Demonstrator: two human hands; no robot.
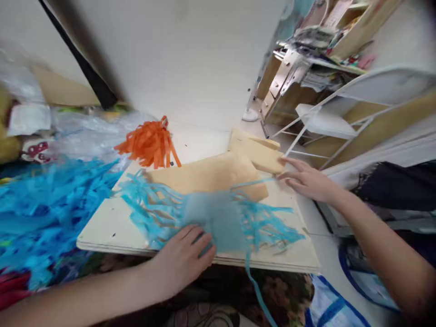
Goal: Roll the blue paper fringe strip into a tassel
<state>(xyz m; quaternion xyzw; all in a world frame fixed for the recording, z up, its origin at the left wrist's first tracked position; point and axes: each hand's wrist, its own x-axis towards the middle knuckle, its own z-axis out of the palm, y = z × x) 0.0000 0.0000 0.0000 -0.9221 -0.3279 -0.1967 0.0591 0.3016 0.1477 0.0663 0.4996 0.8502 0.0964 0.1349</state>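
A sheet of blue tissue paper [218, 220] with fringed ends lies across a small white board table [102, 227]. My left hand [185, 252] rests on its near edge, fingers stretched out and slightly bent. My right hand [304, 179] is over the table's right side with its fingers apart, the tips at the edge of folded tan paper [259, 152]. A thin blue strip [254, 183] runs toward those fingertips; whether they touch it is unclear. Beneath the tissue is a larger tan sheet [200, 172]. One loose blue strip [257, 290] hangs off the near edge.
An orange paper tassel [150, 143] lies at the table's far left corner. Heaped blue fringe [51, 204] and clear plastic [85, 134] are on the left. A white folding chair [327, 120] and a cluttered desk [306, 68] stand at the far right.
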